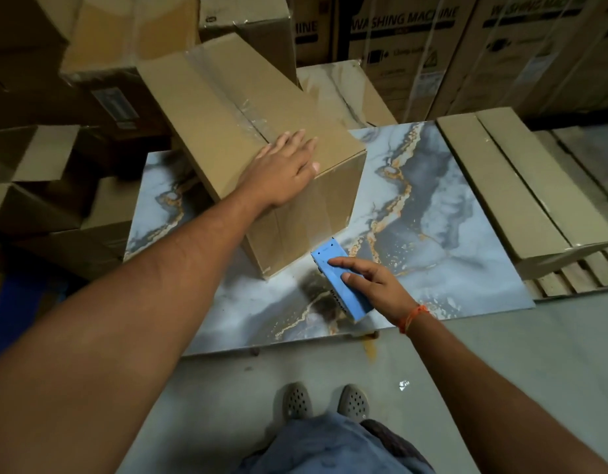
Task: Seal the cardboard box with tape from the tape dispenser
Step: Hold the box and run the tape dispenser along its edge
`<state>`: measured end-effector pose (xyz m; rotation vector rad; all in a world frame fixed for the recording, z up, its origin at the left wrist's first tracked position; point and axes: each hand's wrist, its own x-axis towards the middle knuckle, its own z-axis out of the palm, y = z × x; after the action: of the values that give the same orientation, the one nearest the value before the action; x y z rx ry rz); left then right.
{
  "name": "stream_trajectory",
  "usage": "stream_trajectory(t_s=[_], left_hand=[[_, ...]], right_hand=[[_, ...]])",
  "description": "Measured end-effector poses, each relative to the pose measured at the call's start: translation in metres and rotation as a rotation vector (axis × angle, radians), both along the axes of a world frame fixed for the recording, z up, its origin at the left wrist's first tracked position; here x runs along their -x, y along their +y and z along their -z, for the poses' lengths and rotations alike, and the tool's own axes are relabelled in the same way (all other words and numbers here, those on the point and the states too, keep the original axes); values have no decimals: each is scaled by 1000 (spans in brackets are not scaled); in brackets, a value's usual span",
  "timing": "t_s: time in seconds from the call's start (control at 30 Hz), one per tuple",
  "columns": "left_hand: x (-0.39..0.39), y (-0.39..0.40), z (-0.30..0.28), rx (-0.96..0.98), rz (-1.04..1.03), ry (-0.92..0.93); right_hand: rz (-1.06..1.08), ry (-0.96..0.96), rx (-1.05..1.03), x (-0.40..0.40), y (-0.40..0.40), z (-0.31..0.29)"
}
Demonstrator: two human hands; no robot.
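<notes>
Two hands: right grip [367,285] pinching one blue tape dispenser [340,282], left grip [285,165] spread on one cardboard box [234,107].

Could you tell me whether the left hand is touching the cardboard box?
Touching: the head view shows the left hand lying palm-down on the cardboard box.

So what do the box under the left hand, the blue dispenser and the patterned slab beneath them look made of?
Box: matte brown corrugated cardboard, with folded flaps and a glossy clear tape strip. Dispenser: smooth blue body, probably plastic. Slab: glossy, marble-veined, likely glazed tile; could be stone.
</notes>
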<state>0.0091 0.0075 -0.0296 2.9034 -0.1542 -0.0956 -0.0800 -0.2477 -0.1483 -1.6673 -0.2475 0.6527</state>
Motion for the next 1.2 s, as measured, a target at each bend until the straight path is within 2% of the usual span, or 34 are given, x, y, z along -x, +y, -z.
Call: stream_trajectory(t_s=[0.4, 0.83, 1.2], left_hand=[[5, -1, -2, -8, -18, 44], [-7, 4, -1, 13, -44, 105], [-11, 5, 3, -9, -59, 80]], right_hand=[[21, 15, -103, 10, -19, 5], [-26, -10, -70, -9, -4, 9], [-75, -56, -65, -6, -6, 14]])
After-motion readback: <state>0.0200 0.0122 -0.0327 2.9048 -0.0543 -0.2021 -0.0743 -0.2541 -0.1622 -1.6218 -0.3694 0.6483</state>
